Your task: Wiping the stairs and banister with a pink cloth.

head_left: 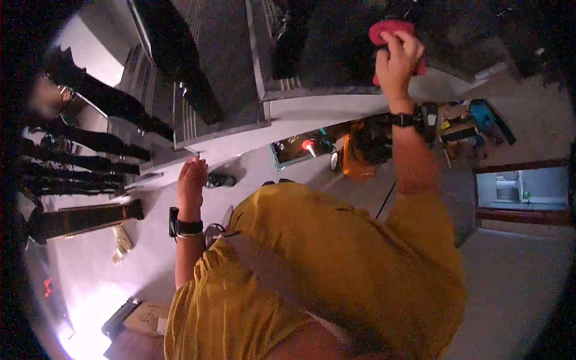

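At the upper right my right hand [397, 69] is closed round a pinkish-red cloth [391, 27], pressed against the dark stair surface [336, 54]. Part of the cloth shows below the fingers as well. My left hand [192, 179] is raised at the lower edge of the dark steps [225, 129], left of the middle. Its fingers are drawn together, and what lies at their tips, if anything, is too small to make out. Black balusters [186, 66] rise from the steps above that hand.
Below the stairs' white side stand a crate of tools [288, 165], an orange bag [359, 157] and piled boxes [462, 129]. A dark shoe-like object [221, 179] lies near my left hand. A cardboard box [147, 318] sits lower left, beside a bright light [90, 336]. A doorway [522, 189] opens at the right.
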The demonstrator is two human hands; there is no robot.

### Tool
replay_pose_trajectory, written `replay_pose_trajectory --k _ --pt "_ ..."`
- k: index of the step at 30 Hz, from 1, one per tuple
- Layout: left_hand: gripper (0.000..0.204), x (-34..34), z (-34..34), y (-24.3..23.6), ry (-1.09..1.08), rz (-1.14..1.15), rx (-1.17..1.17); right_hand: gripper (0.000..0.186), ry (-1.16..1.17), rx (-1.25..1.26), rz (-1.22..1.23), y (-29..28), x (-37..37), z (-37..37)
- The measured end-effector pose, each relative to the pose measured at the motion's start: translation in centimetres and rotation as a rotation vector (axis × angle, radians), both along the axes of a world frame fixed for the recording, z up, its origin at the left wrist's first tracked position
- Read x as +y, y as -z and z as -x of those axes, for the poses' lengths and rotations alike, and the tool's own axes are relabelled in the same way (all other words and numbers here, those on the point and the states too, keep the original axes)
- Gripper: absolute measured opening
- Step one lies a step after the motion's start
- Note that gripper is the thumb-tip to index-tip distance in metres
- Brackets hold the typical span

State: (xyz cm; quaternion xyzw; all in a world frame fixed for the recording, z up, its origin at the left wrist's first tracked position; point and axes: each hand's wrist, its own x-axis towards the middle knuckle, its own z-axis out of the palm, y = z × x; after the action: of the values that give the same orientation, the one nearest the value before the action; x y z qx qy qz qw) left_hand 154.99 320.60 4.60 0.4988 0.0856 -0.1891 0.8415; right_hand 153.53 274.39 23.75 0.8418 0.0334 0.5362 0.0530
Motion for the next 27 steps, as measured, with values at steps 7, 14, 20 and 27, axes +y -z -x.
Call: replay_pose_trajectory --k 7,14,20,27 --pt "0.014 -0.8 0.8 -1.2 -0.048 -0.031 0.042 0.037 -0.058 0.395 -0.195 10.1 5.6 -0.2" --pt "0.019 -0.2 1.2 1.0 0.072 -0.177 -0.088 0.039 -0.013 0.383 -0.237 11.6 13.8 -0.5" --pt "0.021 1.1 1.5 1.8 0.110 -0.201 -0.131 0.040 -0.132 0.479 -0.213 11.2 15.8 -0.2" --pt "0.020 -0.1 1.5 0.2 0.104 -0.076 0.004 0.030 -0.233 0.581 0.039 10.2 19.2 -5.0"
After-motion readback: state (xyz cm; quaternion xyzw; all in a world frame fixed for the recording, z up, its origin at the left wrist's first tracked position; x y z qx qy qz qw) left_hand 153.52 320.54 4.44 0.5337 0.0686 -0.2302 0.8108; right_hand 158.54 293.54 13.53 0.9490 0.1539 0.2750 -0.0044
